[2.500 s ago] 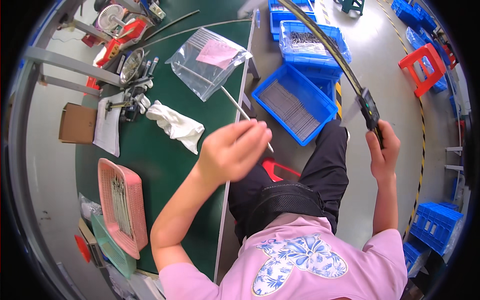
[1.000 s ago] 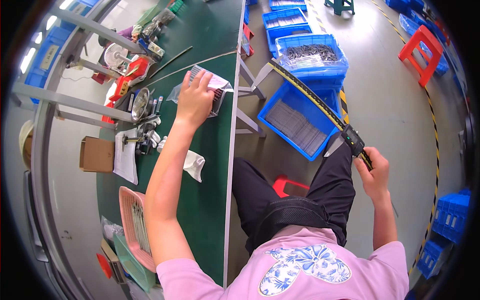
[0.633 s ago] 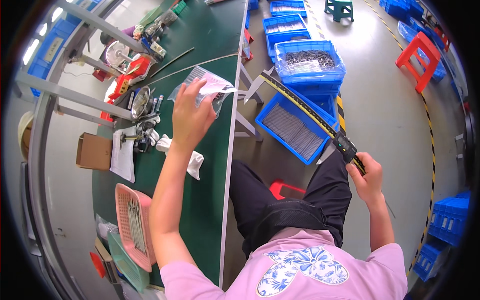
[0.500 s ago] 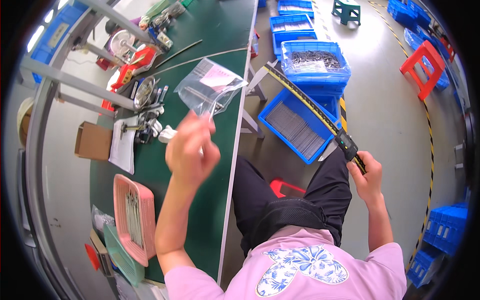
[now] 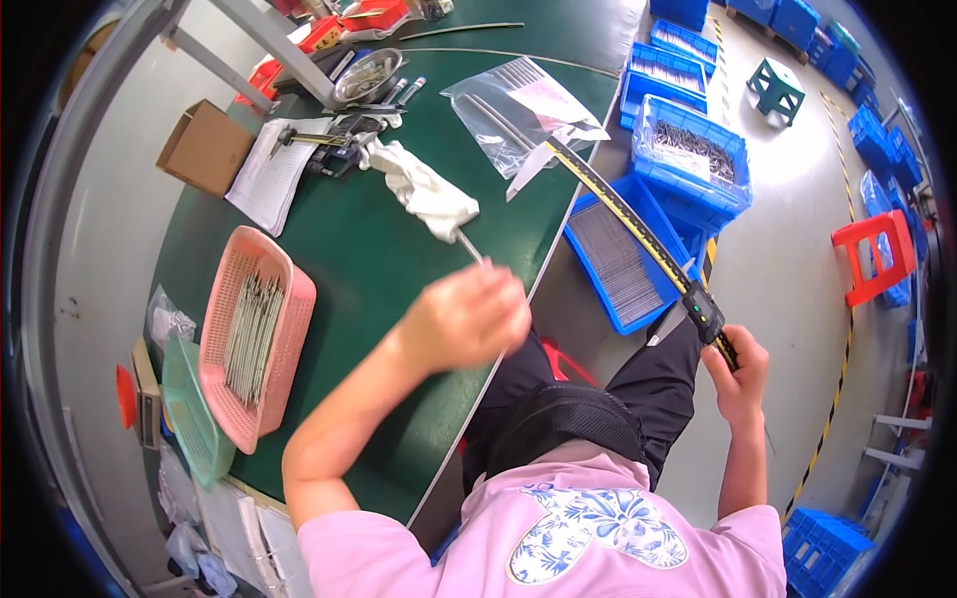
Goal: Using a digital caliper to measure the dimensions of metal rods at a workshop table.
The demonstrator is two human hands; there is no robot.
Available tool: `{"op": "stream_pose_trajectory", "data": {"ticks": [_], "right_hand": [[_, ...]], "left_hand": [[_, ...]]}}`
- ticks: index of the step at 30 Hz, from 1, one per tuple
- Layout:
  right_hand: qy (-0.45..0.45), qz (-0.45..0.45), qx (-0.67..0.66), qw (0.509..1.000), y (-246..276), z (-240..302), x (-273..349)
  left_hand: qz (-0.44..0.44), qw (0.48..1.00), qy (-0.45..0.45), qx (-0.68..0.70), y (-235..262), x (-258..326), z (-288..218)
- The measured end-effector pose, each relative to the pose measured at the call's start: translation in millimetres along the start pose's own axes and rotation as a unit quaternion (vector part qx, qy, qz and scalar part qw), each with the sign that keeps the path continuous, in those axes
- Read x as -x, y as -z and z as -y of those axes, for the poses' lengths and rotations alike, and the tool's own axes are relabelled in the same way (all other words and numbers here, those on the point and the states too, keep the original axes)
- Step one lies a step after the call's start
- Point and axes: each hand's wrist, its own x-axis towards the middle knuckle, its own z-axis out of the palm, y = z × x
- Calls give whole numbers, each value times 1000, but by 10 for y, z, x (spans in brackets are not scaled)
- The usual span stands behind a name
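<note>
My left hand (image 5: pixel 469 314) is closed round a thin metal rod (image 5: pixel 469 245), slightly blurred, over the green table's right edge. The rod's far end meets a crumpled white glove or cloth (image 5: pixel 424 192) on the table; whether they touch I cannot tell. In my right hand (image 5: pixel 740 374) is a long digital caliper (image 5: pixel 638 224), gripped at its lower end below the display. The caliper slants up and left, its jaws near a clear plastic bag (image 5: pixel 498 115) with a few thin rods and a pinkish label inside. Below the caliper, a blue bin (image 5: pixel 581 244) holds rows of thin rods.
A pink basket (image 5: pixel 299 329) of rods stands on the green table (image 5: pixel 359 399) at left, beside a green basket (image 5: pixel 194 419). Papers (image 5: pixel 261 194) and a cardboard box (image 5: pixel 204 148) lie farther back. More blue bins (image 5: pixel 698 204) stand right of the table, with a red stool (image 5: pixel 865 257) beyond.
The view has swung left, so the table things appear farther right. My left hand has moved away from the bag, toward me, with the rod. The caliper stays in my right hand.
</note>
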Motion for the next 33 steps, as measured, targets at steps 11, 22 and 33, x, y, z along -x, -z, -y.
{"op": "stream_pose_trajectory", "data": {"ticks": [11,22,33], "right_hand": [[-11,-10,-8,1000,75,18,94],[91,103,156,978,-154,400,-80],[101,122,211,965,-322,486,-134]], "left_hand": [[-40,999,6,-14,-28,-62,-228],[7,993,118,13,-215,15,-614],[8,990,137,23,-240,31,-653]]}}
